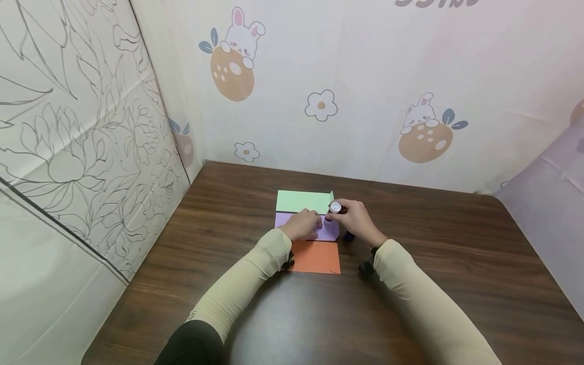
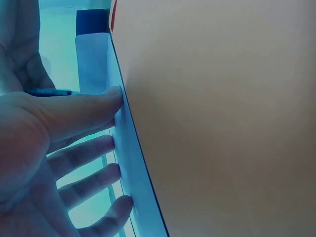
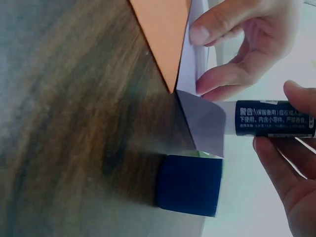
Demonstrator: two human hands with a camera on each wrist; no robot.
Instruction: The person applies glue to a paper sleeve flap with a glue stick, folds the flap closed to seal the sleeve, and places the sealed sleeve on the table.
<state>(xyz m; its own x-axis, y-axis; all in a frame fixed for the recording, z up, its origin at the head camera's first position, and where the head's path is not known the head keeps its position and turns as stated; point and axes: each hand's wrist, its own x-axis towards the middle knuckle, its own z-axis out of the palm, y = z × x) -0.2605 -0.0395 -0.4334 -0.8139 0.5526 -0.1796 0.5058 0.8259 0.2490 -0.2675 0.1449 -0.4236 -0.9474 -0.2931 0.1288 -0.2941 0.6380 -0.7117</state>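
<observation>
My right hand [image 1: 357, 219] grips a dark glue stick [image 3: 274, 118] between thumb and fingers, lying sideways in the right wrist view. Its white end meets the raised flap [image 3: 205, 123] of a purple envelope [image 1: 328, 232]. With fingers spread and fairly straight, my left hand [image 1: 302, 224] presses its fingertips on that envelope, just left of the flap. The stick's dark blue cap [image 3: 190, 185] stands on the table beside the flap. In the left wrist view the thumb [image 2: 79, 111] and fingertips touch the paper, which looks bluish there.
A green envelope [image 1: 301, 201] lies behind the purple one, its right flap raised. An orange envelope [image 1: 317, 257] lies in front, partly under my left wrist. All are on a dark wooden table [image 1: 228, 223] that meets a patterned cloth wall [image 1: 365, 142] at the back.
</observation>
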